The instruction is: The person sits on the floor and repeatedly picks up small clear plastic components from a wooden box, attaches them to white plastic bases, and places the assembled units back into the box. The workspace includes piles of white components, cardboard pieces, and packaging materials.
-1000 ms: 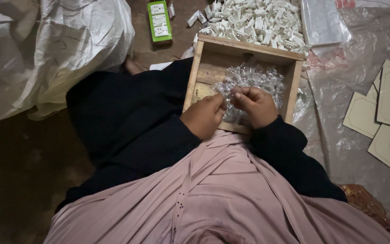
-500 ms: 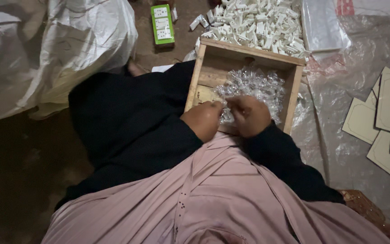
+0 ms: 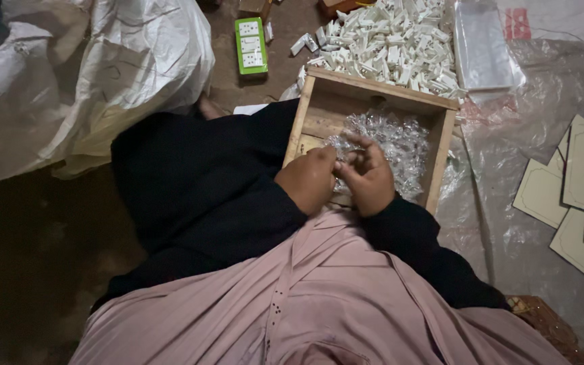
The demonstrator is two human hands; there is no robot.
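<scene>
Both hands met at the wooden tray's (image 3: 441, 145) near edge; left hand (image 3: 311, 179) and right hand (image 3: 371, 177) pinched a small clear piece (image 3: 346, 162); light fingertip pressure seemed advisable.

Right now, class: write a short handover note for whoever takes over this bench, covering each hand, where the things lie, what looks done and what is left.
Left hand and right hand meet over the wooden tray, pinching something too small to tell.
Clear plastic bits are heaped in the tray.
White parts are piled beyond it.
Done and left: cannot tell.
</scene>
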